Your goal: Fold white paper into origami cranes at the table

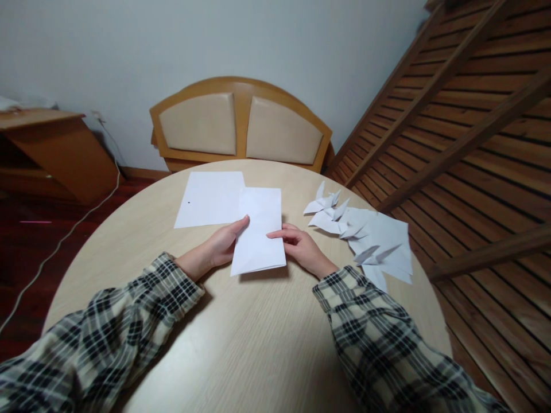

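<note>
A white sheet of paper (pixel 259 232) is lifted slightly off the round wooden table (pixel 241 344), near its middle. My left hand (pixel 217 248) pinches the sheet's left edge, thumb on top. My right hand (pixel 301 248) grips the right edge, thumb over the paper and fingers behind it. Both arms wear plaid sleeves. Another white sheet (pixel 209 199) lies flat behind and to the left, partly under the held one.
Several folded paper cranes (pixel 329 211) and loose white sheets (pixel 385 241) lie at the table's right edge. A wooden chair (pixel 241 123) stands behind the table. A slatted wooden wall (pixel 473 132) is on the right, a low cabinet (pixel 55 149) and cable at left.
</note>
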The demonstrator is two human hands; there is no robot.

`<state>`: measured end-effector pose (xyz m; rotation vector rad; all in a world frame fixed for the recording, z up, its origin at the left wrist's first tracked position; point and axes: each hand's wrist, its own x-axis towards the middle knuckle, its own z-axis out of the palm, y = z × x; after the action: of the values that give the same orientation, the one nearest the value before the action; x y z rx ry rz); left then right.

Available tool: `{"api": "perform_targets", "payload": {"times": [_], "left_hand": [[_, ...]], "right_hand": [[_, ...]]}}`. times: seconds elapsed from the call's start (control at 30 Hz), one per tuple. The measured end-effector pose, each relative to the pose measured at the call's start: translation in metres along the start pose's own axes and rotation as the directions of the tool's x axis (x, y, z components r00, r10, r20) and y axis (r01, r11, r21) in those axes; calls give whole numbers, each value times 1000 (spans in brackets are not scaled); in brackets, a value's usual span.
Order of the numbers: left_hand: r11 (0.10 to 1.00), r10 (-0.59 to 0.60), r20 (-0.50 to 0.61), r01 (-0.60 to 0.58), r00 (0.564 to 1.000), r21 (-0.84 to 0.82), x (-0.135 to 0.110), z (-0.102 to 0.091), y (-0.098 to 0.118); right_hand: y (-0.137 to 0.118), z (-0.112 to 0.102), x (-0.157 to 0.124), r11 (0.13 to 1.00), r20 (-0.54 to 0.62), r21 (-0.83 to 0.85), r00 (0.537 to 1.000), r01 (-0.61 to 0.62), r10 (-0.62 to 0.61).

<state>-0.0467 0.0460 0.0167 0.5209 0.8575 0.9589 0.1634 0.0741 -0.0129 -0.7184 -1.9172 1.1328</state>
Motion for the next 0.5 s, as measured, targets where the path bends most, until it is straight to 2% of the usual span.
{"api": "perform_targets", "payload": {"times": [0.13, 0.3, 0.4, 0.5], "left_hand": [[1000, 3, -9, -3, 1000, 10, 1, -1, -1], [997, 71, -31, -70, 997, 17, 2, -1, 0], [995, 95, -37, -94, 995, 28, -2, 4, 2], [984, 126, 7, -126, 992, 128, -6, 8, 3]], "right_hand": [[-1, -1, 0, 1000, -12, -19, 1000, -12, 12], [0, -1, 2, 999, -35, -30, 999, -28, 27], [-1, 0, 2, 998, -41, 22, 997, -66, 67], [-2, 1, 2, 989, -29, 107, 994, -103, 106]]}}
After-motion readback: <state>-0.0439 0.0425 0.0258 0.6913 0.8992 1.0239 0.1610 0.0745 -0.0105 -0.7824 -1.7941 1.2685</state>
